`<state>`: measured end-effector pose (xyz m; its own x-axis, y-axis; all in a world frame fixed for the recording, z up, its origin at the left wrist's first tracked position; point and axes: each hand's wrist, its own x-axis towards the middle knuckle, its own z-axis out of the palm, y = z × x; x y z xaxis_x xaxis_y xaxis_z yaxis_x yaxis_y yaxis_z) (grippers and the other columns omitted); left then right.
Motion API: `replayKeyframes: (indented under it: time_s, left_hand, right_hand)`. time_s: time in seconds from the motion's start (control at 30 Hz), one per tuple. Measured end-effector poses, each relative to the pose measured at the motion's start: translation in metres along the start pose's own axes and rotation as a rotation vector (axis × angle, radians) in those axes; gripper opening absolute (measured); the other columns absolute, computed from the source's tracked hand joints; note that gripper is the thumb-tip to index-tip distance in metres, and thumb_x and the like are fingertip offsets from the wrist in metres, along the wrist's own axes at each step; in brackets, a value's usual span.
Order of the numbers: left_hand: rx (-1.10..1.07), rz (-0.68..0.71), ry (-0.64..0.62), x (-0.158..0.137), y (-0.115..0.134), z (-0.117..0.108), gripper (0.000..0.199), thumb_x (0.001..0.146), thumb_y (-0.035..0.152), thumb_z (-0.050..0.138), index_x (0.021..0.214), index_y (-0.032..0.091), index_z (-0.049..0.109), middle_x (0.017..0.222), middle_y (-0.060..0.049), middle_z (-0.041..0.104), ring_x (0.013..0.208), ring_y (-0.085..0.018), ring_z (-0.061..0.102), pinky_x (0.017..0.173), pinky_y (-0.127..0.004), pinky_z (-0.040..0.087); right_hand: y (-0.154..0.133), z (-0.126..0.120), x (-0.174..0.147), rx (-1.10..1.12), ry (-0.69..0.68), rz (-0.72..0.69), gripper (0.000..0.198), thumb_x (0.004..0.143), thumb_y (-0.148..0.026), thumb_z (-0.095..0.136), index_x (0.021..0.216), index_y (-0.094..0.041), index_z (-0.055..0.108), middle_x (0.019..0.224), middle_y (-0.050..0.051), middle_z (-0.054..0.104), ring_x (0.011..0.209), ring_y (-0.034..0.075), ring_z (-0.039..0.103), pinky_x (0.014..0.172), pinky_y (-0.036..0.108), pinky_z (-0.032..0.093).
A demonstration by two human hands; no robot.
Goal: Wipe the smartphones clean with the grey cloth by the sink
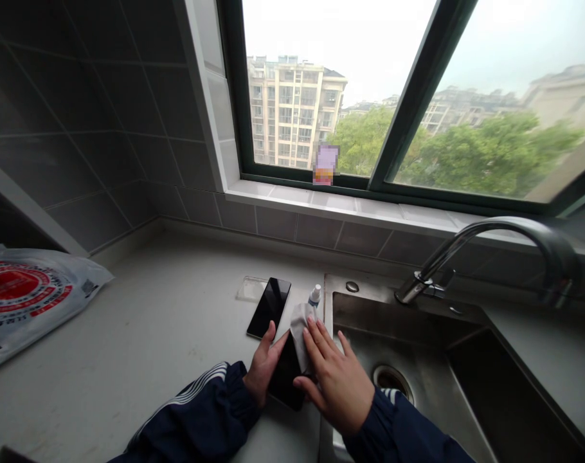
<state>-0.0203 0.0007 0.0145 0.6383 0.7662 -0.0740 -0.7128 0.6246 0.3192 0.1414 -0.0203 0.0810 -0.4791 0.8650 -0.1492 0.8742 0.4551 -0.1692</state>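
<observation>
My left hand (pixel 264 366) holds a dark smartphone (pixel 287 381) by its left side, with the thumb standing up and the other fingers partly hidden. Over the phone's upper right part lies a light grey cloth (pixel 300 321), held under the fingers of my right hand (pixel 333 373). Those fingers are stretched along the cloth, and the thumb rests near the phone's right edge. Just beyond my left hand, a second black smartphone (pixel 269 307) lies on the counter, partly over a clear phone case (pixel 251 289). A small white-capped spray bottle (pixel 315 295) stands behind the cloth.
A stainless steel sink (pixel 389 341) with a curved chrome faucet (pixel 495 225) is at the right. On the far left of the pale counter (pixel 177 302) sits a printed white plastic bag (pixel 36 289). A window sill (pixel 341 200) runs along the back.
</observation>
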Motion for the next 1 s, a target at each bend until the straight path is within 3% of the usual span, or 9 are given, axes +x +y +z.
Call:
replayKeyframes:
  time_s: [0.47,0.73,1.0]
  left_hand:
    - [0.016,0.037,-0.012,0.0,0.0006,-0.0001,0.07,0.092,0.059,0.028,0.148,0.016,0.027,0.141,-0.013,0.05,0.137,-0.028,0.037,0.118,-0.042,0.01]
    - [0.001,0.004,-0.013,-0.0008,0.0006,0.0032,0.072,0.091,0.061,0.029,0.147,0.015,0.029,0.138,-0.014,0.053,0.135,-0.029,0.04,0.118,-0.043,0.013]
    - [0.022,0.002,-0.032,0.0,0.0004,0.0011,0.072,0.092,0.06,0.028,0.148,0.014,0.028,0.137,-0.014,0.053,0.135,-0.028,0.039,0.118,-0.041,0.009]
  right_hand:
    - [-0.002,-0.0029,-0.0065,0.048,-0.02,0.013,0.073,0.089,-0.047,0.052,0.15,-0.015,0.028,0.157,0.009,0.005,0.145,0.029,0.01,0.113,0.056,0.016]
    - [-0.0034,-0.0064,-0.0054,0.087,-0.027,0.062,0.066,0.089,-0.043,0.049,0.148,-0.016,0.033,0.158,0.008,0.008,0.145,0.029,0.014,0.109,0.056,0.028]
    - [-0.0046,-0.0086,-0.0065,0.104,-0.028,0.067,0.066,0.089,-0.043,0.049,0.147,-0.017,0.034,0.158,0.009,0.012,0.145,0.029,0.015,0.109,0.056,0.029]
